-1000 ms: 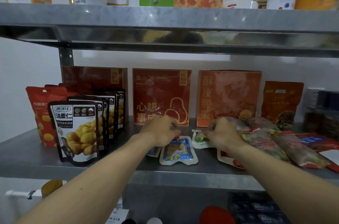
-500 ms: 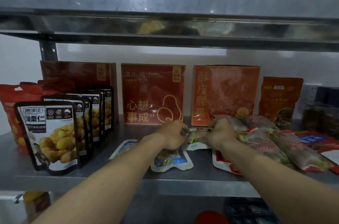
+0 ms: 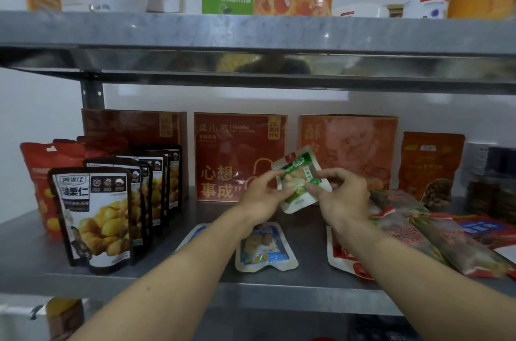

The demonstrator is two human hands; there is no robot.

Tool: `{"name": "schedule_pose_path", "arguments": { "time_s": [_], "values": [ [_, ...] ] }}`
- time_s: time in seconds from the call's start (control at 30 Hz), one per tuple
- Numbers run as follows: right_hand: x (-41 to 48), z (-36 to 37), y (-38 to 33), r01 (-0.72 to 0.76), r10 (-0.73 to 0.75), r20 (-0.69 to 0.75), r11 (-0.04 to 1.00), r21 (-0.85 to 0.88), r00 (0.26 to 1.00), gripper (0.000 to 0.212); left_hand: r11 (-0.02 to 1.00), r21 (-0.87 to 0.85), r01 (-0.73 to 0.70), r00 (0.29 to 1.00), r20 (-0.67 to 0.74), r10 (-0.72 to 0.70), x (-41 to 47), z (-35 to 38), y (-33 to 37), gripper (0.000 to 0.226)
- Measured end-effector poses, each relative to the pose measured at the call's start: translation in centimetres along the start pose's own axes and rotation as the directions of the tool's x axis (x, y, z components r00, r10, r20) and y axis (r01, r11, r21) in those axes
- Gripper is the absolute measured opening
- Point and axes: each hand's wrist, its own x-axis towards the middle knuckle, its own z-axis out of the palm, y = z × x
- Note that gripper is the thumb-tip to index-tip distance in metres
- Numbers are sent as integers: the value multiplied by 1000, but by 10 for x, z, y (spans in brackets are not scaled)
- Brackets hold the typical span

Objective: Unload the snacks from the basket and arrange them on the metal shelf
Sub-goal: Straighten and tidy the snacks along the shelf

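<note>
A small green-and-white snack packet is held tilted above the metal shelf. My left hand pinches its left edge and my right hand pinches its right edge. Below the hands a blue-and-white snack packet lies flat on the shelf, with another blue packet partly hidden under my left forearm. A red-and-white packet lies under my right forearm. The basket is not in view.
Black chestnut pouches stand in a row at the left before red bags. Red boxes lean against the back wall. Long red-green packets lie piled at the right. An upper shelf carries bottles and boxes.
Both hands have lifted the green packet off the shelf and raised it in front of the middle red box. The camera has shifted slightly.
</note>
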Motion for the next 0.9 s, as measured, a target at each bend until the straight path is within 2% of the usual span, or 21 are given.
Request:
{"name": "schedule_pose_path", "arguments": {
  "time_s": [0.17, 0.33, 0.7, 0.9],
  "values": [
    [-8, 18, -6, -116, 104, 96, 985, 131, 990, 31, 993, -114, -33, 980, -200, 9, -8, -20, 3, 36],
    [-19, 39, -18, -118, 99, 231, 990, 71, 968, 41, 997, -57, -60, 978, -205, 47, -13, -51, -3, 39],
    [-32, 95, -17, -67, 161, 407, 970, -235, 899, 59, 995, 82, 48, 975, -221, -29, -11, -95, -46, 27],
    [-37, 110, -13, 22, 226, 507, 899, -437, 832, 46, 960, 226, 165, 976, -180, -125, -9, -108, -72, 23]
  ]
}}
